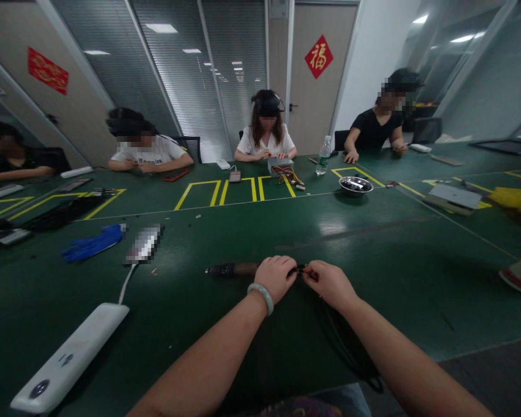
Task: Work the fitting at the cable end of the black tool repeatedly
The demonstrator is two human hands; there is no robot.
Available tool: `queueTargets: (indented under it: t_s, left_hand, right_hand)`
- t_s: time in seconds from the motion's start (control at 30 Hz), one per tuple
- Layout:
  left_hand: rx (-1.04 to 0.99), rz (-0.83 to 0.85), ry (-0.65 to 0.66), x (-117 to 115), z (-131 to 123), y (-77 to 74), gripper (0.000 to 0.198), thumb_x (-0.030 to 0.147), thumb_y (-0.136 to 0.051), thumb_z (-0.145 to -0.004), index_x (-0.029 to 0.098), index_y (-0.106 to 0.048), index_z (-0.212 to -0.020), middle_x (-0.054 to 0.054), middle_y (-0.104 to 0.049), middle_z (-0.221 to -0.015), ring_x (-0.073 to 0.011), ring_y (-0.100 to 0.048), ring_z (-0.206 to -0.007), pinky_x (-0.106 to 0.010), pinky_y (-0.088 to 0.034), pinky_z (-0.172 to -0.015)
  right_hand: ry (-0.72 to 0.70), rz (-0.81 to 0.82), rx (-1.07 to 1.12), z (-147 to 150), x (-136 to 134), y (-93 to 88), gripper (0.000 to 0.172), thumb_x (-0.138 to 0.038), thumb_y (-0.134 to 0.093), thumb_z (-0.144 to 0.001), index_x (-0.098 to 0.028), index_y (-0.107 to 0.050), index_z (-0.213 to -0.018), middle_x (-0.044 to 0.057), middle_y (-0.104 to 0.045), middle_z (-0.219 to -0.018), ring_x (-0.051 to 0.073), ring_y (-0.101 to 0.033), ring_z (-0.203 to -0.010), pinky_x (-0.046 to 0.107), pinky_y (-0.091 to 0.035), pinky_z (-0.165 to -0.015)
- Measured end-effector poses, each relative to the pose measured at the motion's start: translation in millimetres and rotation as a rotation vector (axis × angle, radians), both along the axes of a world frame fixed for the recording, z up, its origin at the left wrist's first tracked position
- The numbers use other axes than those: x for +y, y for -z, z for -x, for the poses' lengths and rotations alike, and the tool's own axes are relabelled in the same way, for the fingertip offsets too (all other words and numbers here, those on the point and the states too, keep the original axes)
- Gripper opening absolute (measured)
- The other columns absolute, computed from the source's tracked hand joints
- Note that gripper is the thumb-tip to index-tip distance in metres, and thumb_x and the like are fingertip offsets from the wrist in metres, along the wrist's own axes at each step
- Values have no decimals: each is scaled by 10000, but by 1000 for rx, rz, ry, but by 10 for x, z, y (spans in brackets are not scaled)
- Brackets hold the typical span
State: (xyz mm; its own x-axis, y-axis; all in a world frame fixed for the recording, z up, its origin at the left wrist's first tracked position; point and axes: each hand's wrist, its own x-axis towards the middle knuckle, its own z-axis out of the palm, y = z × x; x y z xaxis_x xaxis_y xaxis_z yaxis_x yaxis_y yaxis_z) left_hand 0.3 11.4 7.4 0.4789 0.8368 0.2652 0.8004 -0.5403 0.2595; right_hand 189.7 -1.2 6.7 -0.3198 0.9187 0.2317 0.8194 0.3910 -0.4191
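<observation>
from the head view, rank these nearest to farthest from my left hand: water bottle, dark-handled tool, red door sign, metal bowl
1. dark-handled tool: held in the left hand, pointing left.
2. metal bowl: mid-table, ahead and right.
3. water bottle: beyond the bowl, near the far edge.
4. red door sign: on the door behind the table.

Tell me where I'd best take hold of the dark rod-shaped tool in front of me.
Take the tool by the bare stretch poking out past your left hand, coming down from above with fingers across it. It runs level, left to right, and your right hand pinches the other end, so that stretch is likely the only free part.
</observation>
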Motion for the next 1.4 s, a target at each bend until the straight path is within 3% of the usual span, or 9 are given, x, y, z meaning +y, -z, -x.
queueTargets:
  t_s: [0.27, 0.73, 1.07, 1.4]
  left_hand:
    - [2, -23, 36, 13, 4, 20, 75, 276, -548, -891, 243, -588, -945, -3, -642, -1006, -193, -573, -934, -340, -428, -793]
    - [50, -15, -32, 1, -69, -10, 59, 281, -544, -891, 231, -572, -880, -10, -633, -951, -192, -567, -904, -332, -423, -780]
    - [29, 27, -35, 15, -52, -17, 95, 316, -546, -892, 227, -579, -903, -8, -637, -941, -184, -573, -890, -321, -424, -766]
    - [2, 37, -12, 33, -36, 30, 78, 277, -548, -885, 221, -584, -926, -15, -632, -939, -185, -580, -900, -330, -428, -794]
  right_hand:
    - [7, 14, -7, 14, -7, 65, 81, -250, -529, -834, -220, -586, -785, -7, -594, -738, 128, -532, -639, 235, -356, -601]
    - [143, 53, 105, 120, -26, 143, 136, -315, -520, -841, -224, -578, -758, -8, -628, -721, 150, -578, -668, 253, -373, -610]
    - [40, 57, 120, -25, 94, 197, 138, -333, -536, -848, -230, -629, -861, -8, -639, -782, 137, -585, -699, 240, -399, -625]
    - [-6, -186, -213, -25, 66, 118, 137, -288, -521, -904, -234, -644, -872, 8, -665, -856, 143, -593, -754, 246, -396, -657]
